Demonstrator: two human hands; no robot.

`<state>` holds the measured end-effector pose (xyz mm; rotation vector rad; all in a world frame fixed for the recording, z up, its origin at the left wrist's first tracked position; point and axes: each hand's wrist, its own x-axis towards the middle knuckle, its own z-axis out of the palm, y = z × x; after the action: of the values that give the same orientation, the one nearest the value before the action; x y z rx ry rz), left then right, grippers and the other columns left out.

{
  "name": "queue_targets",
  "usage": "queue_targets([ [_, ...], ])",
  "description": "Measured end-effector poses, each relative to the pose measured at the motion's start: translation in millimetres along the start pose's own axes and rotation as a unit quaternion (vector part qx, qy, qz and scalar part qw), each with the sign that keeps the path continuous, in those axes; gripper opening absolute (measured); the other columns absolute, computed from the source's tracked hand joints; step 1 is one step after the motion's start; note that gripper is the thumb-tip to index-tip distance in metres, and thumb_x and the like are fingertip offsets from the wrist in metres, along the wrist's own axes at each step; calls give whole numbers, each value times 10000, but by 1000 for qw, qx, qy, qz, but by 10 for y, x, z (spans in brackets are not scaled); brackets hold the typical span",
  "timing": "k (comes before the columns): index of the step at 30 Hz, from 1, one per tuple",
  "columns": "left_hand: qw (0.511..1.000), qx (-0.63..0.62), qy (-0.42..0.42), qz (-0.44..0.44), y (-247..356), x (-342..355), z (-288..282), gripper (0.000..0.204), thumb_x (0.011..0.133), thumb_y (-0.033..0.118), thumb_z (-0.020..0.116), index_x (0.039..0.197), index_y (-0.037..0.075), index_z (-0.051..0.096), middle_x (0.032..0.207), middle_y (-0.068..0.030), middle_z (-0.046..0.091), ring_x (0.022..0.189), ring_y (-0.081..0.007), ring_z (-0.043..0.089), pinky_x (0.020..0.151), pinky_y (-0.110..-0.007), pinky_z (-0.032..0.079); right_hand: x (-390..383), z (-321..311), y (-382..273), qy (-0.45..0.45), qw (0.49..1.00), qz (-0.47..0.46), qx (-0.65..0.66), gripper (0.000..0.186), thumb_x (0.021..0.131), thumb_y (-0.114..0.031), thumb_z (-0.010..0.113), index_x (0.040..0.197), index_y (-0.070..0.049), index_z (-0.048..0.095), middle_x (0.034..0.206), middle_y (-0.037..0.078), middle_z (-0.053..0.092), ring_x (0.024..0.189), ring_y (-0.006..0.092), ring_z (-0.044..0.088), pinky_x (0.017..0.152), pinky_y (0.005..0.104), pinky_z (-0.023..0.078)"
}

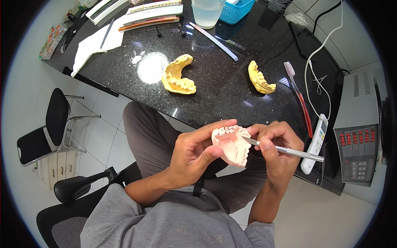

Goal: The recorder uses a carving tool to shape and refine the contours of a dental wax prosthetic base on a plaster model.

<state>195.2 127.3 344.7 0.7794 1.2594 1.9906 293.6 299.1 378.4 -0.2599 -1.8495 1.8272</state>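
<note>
The dental cast [232,146] is pale pink, the knife [297,153] silver. The left arch [170,77] and right arch [259,79] are yellow, the countertop [221,89] black with pale speckles.

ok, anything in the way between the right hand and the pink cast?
Nothing visible blocks it. Only the knife, held in the right hand itself, spans the gap, its tip at the right side of the cast. The left hand grips the cast from the opposite side.
</note>
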Motion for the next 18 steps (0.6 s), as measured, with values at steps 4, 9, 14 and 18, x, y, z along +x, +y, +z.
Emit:
queue_targets([
  [4, 1000, -6, 1, -5, 4, -9, -4, 553, 958, 297, 611, 1343, -78, 486, 1181, -145, 642, 1068, -152, 611, 916, -283, 488, -8, -1, -4, -10, 1000, -2, 2, 129, 840, -62, 671, 823, 45, 601, 740, 94, 611, 826, 213, 681, 736, 314, 528],
  [9, 998, 30, 56, -5, -35, 21, 72, 720, 907, 528, 606, 1327, -51, 522, 939, -32, 702, 579, 26, 453, 472, -150, 299, 3, 20, 41, 15, 999, -22, 44, 138, 856, -76, 652, 805, 24, 571, 708, 82, 580, 782, 187, 671, 785, 361, 556],
  [14, 1000, -10, 2, -3, -22, -3, -2, 563, 955, 299, 611, 1345, -86, 478, 1205, -150, 633, 1084, -156, 606, 928, -283, 483, -7, 35, 17, 26, 999, -23, 26, 150, 860, -90, 649, 801, 14, 558, 702, 80, 573, 775, 189, 674, 802, 365, 565],
  [18, 1000, -5, 5, 3, -24, 0, 1, 561, 956, 298, 612, 1347, -80, 479, 1201, -151, 636, 1082, -158, 608, 930, -282, 482, -4, 43, 18, 29, 999, -24, 22, 148, 854, -88, 657, 803, 15, 563, 707, 81, 580, 787, 203, 680, 783, 345, 562],
])
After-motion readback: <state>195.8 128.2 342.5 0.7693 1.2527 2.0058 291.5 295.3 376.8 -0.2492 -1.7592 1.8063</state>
